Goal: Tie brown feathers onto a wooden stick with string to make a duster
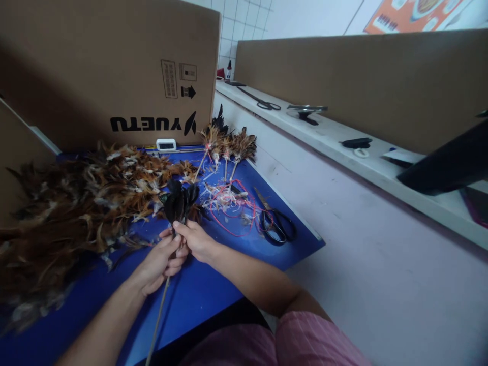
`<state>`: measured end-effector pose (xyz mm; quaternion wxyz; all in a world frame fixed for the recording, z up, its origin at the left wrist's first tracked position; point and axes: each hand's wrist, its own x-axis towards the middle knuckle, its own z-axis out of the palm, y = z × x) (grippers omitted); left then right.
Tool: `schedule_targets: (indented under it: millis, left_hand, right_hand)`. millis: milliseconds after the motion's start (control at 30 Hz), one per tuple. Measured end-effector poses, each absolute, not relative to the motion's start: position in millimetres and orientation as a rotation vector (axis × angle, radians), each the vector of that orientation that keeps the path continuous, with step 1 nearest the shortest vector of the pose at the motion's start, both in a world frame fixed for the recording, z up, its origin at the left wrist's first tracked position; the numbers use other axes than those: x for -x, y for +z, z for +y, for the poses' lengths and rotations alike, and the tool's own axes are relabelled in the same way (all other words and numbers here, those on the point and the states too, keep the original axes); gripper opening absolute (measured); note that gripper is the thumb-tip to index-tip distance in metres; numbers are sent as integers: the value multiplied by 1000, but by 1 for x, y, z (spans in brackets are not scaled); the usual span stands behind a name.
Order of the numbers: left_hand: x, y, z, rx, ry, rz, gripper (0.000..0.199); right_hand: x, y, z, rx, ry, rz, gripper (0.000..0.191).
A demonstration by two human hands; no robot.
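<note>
My left hand (163, 259) is closed round a thin stick (161, 305), just under a tuft of black feathers (178, 200) at its top. Fingers of my right hand (193, 241) pinch the base of that tuft, close above the left hand. The stick slants down toward me over the blue tabletop (202, 297). A big heap of brown feathers (80, 203) lies to the left. Right of my hands are black-handled scissors (276, 226) and a loop of pink string (232, 234) among feather scraps.
Several feather bundles on sticks (229, 145) lie at the back. Behind them stands a cardboard box (114, 66), with a small white digital display (166, 145) before it. A white ledge (328, 134) on the right holds another pair of scissors (267, 105) and a dark cylinder (446, 157).
</note>
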<state>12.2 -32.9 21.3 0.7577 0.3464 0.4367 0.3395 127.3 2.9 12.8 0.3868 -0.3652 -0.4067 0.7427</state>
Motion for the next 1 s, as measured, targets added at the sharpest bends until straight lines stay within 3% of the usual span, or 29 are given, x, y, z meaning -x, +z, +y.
schedule_targets:
  millis: [300, 733, 833, 1000]
  left_hand:
    - [-8, 24, -29, -437, 707, 716, 25]
    - [-6, 23, -27, -462, 694, 759, 18]
    - [-1, 24, -24, -428, 700, 793, 17]
    - [9, 25, -16, -369, 767, 801, 15]
  right_hand:
    - [-131, 14, 5, 852, 1984, -971, 39]
    - [-132, 6, 13, 1022, 1907, -1022, 37]
    - [-148, 16, 12, 1124, 1639, -1317, 34]
    - [-196, 58, -13, 1428, 790, -2069, 25]
